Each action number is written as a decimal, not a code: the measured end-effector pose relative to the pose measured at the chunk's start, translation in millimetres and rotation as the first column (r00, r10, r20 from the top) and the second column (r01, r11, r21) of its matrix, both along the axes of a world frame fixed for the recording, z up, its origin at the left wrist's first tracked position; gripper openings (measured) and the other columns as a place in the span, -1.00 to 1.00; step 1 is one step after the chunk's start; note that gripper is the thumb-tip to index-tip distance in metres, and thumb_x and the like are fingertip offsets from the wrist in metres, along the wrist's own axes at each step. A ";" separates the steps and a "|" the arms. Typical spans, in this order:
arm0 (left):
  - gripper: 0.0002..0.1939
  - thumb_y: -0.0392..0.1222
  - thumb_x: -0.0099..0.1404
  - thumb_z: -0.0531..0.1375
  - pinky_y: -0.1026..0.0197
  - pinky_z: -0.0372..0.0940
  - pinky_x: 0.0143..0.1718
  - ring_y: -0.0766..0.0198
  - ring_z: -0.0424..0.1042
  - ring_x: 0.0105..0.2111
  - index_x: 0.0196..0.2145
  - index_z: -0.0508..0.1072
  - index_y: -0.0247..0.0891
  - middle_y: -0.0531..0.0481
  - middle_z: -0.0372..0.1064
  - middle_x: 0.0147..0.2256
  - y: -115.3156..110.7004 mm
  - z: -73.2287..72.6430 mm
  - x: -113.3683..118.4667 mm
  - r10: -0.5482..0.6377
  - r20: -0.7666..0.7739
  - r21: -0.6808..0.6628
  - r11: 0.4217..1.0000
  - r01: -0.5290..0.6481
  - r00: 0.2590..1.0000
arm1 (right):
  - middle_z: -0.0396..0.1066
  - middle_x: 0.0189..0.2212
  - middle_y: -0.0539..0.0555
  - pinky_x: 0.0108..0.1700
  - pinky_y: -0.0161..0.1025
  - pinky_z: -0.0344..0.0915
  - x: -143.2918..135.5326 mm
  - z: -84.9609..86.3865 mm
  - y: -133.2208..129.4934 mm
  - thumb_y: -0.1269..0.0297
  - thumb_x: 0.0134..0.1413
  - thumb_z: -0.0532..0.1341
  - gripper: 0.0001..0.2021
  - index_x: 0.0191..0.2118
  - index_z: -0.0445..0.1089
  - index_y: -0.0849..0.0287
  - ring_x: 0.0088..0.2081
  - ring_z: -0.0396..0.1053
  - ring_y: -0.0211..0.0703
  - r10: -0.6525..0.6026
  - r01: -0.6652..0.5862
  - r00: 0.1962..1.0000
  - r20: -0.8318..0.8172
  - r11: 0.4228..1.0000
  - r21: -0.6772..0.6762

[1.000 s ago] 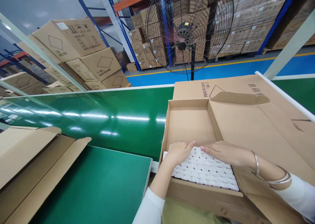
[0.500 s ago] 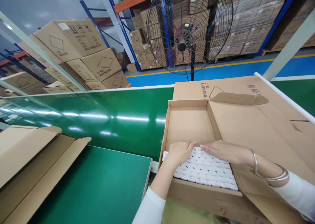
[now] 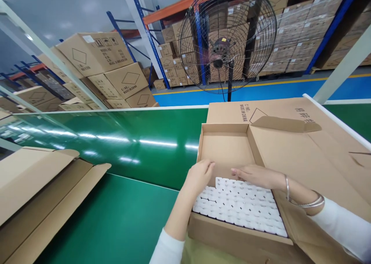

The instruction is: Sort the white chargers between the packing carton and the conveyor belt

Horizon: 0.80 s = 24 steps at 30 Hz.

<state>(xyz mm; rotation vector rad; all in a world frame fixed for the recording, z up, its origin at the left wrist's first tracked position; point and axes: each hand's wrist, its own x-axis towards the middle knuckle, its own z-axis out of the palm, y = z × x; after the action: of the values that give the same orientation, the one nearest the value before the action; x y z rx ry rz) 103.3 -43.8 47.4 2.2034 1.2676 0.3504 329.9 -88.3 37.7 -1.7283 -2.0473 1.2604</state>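
Observation:
A shallow cardboard box [image 3: 240, 233] lies open in front of me. Rows of small white pieces [image 3: 240, 202] fill its near part, while its far part shows bare cardboard. My left hand [image 3: 200, 174] is at the box's left side, over the far left edge of the white rows, with its fingers curled together; whatever they hold, if anything, is hidden. Above the far edge of the rows, my right hand [image 3: 255, 176] reaches in from the right, palm down, fingers stretched out and pointing left.
A green conveyor belt [image 3: 156, 140] runs behind the box. Folded cardboard [image 3: 43, 190] lies at the left on a green board [image 3: 116, 221]. A large cardboard sheet [image 3: 307, 152] is at the right. Beyond stand a fan [image 3: 227, 43] and stacked cartons [image 3: 116, 74].
My left hand has moved left, away from my right hand, and more of the white rows shows. The gap between my hands is wider. The whole view has shifted slightly.

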 end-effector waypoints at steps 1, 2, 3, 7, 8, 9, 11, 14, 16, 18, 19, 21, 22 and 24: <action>-0.63 -0.08 0.38 -0.13 0.23 0.26 -0.15 0.20 0.41 -0.15 -0.17 0.44 -0.17 -0.04 0.46 -0.16 0.7 2.3 -11.2 0.038 0.057 0.035 0.999 -0.040 0.998 | 0.48 -0.39 0.06 -0.20 -0.09 0.28 -2.8 -0.2 2.5 -0.24 0.13 -0.12 -0.43 -0.40 0.44 0.08 -0.31 0.40 0.02 0.003 -0.003 1.000 -0.017 1.000 0.023; -0.64 -0.10 0.38 -0.12 0.23 0.26 -0.14 0.21 0.42 -0.15 -0.18 0.44 -0.16 -0.03 0.46 -0.17 1.5 3.0 -23.4 0.086 0.109 0.060 0.994 -0.092 0.990 | 0.48 -0.39 0.06 -0.20 -0.09 0.27 -6.4 0.0 4.9 -0.22 0.14 -0.11 -0.45 -0.41 0.43 0.07 -0.31 0.40 0.02 0.003 -0.001 0.999 -0.044 0.999 0.050; -0.65 -0.11 0.37 -0.12 0.23 0.27 -0.13 0.22 0.42 -0.16 -0.18 0.44 -0.17 -0.03 0.47 -0.18 2.5 1.6 -36.4 0.136 0.153 0.074 0.986 -0.149 0.979 | 0.48 -0.40 0.05 -0.21 -0.09 0.27 -10.8 0.4 7.3 -0.20 0.15 -0.09 -0.48 -0.42 0.43 0.06 -0.31 0.39 0.02 0.005 0.001 0.997 -0.082 0.997 0.074; -0.67 -0.11 0.35 -0.10 0.20 0.30 -0.19 0.22 0.44 -0.26 -0.22 0.43 -0.21 -0.04 0.46 -0.26 3.2 -21.5 -86.2 0.307 0.242 0.062 0.942 -0.331 0.920 | 0.49 -0.33 0.07 -0.17 -0.07 0.27 -35.4 2.5 18.2 -0.04 0.20 -0.04 -0.58 -0.39 0.44 0.07 -0.24 0.39 0.02 0.004 0.018 0.984 -0.180 0.992 0.121; -0.67 -0.11 0.35 -0.10 0.21 0.30 -0.22 0.23 0.44 -0.29 -0.23 0.42 -0.21 -0.03 0.46 -0.29 2.0 -29.4 -96.0 0.343 0.248 0.047 0.930 -0.364 0.906 | 0.49 -0.29 0.08 -0.14 -0.07 0.26 -43.1 2.7 21.3 0.01 0.21 -0.04 -0.61 -0.35 0.45 0.08 -0.20 0.39 0.02 0.005 0.020 0.981 -0.193 0.992 0.127; -0.67 -0.10 0.35 -0.11 0.21 0.30 -0.24 0.23 0.44 -0.32 -0.23 0.42 -0.22 -0.02 0.45 -0.32 0.3 -36.9 -104.0 0.375 0.253 0.027 0.919 -0.393 0.892 | 0.49 -0.25 0.08 -0.12 -0.08 0.25 -51.4 2.8 24.5 0.06 0.22 -0.04 -0.64 -0.32 0.45 0.09 -0.17 0.39 0.00 0.005 0.023 0.979 -0.203 0.991 0.135; -0.66 -0.08 0.35 -0.11 0.22 0.30 -0.28 0.24 0.43 -0.37 -0.24 0.42 -0.22 -0.01 0.44 -0.38 -4.0 -49.1 -114.7 0.426 0.269 -0.012 0.898 -0.440 0.864 | 0.47 -0.22 0.07 -0.10 -0.10 0.24 -69.4 2.8 30.7 0.14 0.22 -0.06 -0.67 -0.29 0.42 0.10 -0.15 0.38 -0.04 -0.005 0.041 0.976 -0.219 0.986 0.160; -0.66 -0.07 0.36 -0.11 0.23 0.29 -0.28 0.25 0.43 -0.38 -0.24 0.41 -0.21 0.01 0.43 -0.41 -10.3 -57.2 -119.4 0.455 0.274 -0.011 0.882 -0.470 0.847 | 0.43 -0.34 0.02 -0.20 -0.15 0.24 -97.2 2.9 37.4 0.20 0.22 -0.08 -0.72 -0.37 0.32 0.10 -0.26 0.36 -0.11 -0.032 0.084 0.970 -0.239 0.974 0.213; -0.67 -0.11 0.37 -0.11 0.23 0.28 -0.27 0.25 0.43 -0.35 -0.24 0.41 -0.20 0.01 0.44 -0.39 -12.6 -57.6 -118.5 0.424 0.232 0.027 0.897 -0.441 0.875 | 0.38 -0.40 -0.01 -0.26 -0.19 0.22 -112.2 1.8 40.0 0.21 0.20 -0.07 -0.75 -0.42 0.26 0.09 -0.32 0.34 -0.15 -0.039 0.101 0.967 -0.252 0.966 0.238; -0.69 -0.16 0.37 -0.11 0.24 0.27 -0.26 0.26 0.44 -0.32 -0.23 0.42 -0.19 0.01 0.46 -0.37 -13.0 -57.0 -117.5 0.383 0.176 0.060 0.915 -0.398 0.907 | 0.34 -0.45 -0.03 -0.28 -0.20 0.21 -120.2 -1.8 42.1 0.21 0.20 -0.07 -0.77 -0.42 0.23 0.09 -0.36 0.32 -0.16 -0.047 0.114 0.964 -0.261 0.962 0.248; -0.69 -0.18 0.37 -0.11 0.24 0.26 -0.26 0.26 0.44 -0.32 -0.23 0.42 -0.19 0.02 0.46 -0.37 -12.6 -56.8 -117.4 0.373 0.161 0.070 0.919 -0.388 0.914 | 0.32 -0.47 -0.03 -0.29 -0.20 0.21 -121.1 -4.8 43.3 0.21 0.20 -0.09 -0.77 -0.39 0.23 0.08 -0.37 0.31 -0.16 -0.058 0.125 0.964 -0.261 0.960 0.249; -0.69 -0.21 0.37 -0.11 0.25 0.26 -0.26 0.28 0.44 -0.32 -0.23 0.42 -0.19 0.03 0.47 -0.36 -11.4 -57.1 -117.8 0.374 0.154 0.081 0.918 -0.389 0.915 | 0.29 -0.49 -0.04 -0.27 -0.17 0.22 -117.7 -12.8 46.9 0.19 0.21 -0.12 -0.77 -0.28 0.23 0.08 -0.38 0.30 -0.14 -0.113 0.178 0.960 -0.258 0.953 0.243; -0.70 -0.22 0.37 -0.10 0.26 0.26 -0.26 0.28 0.44 -0.32 -0.23 0.42 -0.18 0.03 0.47 -0.36 -10.8 -57.4 -118.3 0.376 0.156 0.081 0.917 -0.391 0.913 | 0.29 -0.48 -0.03 -0.25 -0.15 0.22 -114.4 -17.3 49.1 0.18 0.22 -0.13 -0.76 -0.22 0.22 0.08 -0.37 0.31 -0.13 -0.154 0.219 0.953 -0.261 0.946 0.240; -0.70 -0.23 0.37 -0.10 0.27 0.26 -0.26 0.29 0.45 -0.31 -0.23 0.43 -0.18 0.03 0.48 -0.35 -9.7 -58.0 -119.1 0.378 0.158 0.084 0.915 -0.394 0.912 | 0.32 -0.41 -0.01 -0.19 -0.12 0.24 -107.5 -26.0 53.4 0.16 0.22 -0.13 -0.75 -0.15 0.20 0.08 -0.31 0.33 -0.11 -0.220 0.287 0.936 -0.276 0.929 0.232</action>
<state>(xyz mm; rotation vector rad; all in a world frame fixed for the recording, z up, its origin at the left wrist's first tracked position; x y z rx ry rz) -15.8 -53.5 -10.6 1.9652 1.6393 0.7350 222.4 -34.8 11.7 -1.5647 -1.6972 1.0048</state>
